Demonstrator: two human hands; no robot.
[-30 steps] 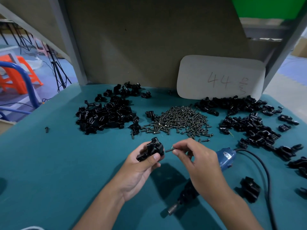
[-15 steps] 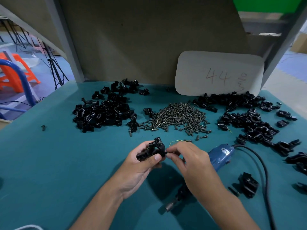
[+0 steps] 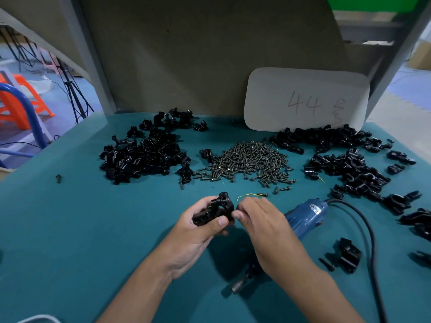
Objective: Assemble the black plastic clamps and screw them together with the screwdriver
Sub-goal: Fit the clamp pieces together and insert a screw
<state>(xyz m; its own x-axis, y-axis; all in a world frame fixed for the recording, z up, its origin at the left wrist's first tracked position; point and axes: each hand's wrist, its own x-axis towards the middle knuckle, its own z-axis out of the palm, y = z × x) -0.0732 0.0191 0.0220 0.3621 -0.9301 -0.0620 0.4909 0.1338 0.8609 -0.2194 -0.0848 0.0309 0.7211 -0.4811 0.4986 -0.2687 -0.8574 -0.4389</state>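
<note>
Two hands (image 3: 233, 220) on black clamp (image 3: 213, 209), long axis tilted lower-left

The white rounded-corner card (image 3: 305, 99), leaning upright against the brown back panel at the rear of the bench, bears the handwritten pencil number "44", followed by one handwritten character that is not legible. The blue-bodied corded electric screwdriver (image 3: 305, 215) carries a small white label; its print is too small to read.

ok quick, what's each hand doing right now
Left hand: grips the black clamp.
Right hand: fingers pinched at the clamp's side; the screw itself is hidden.
</note>
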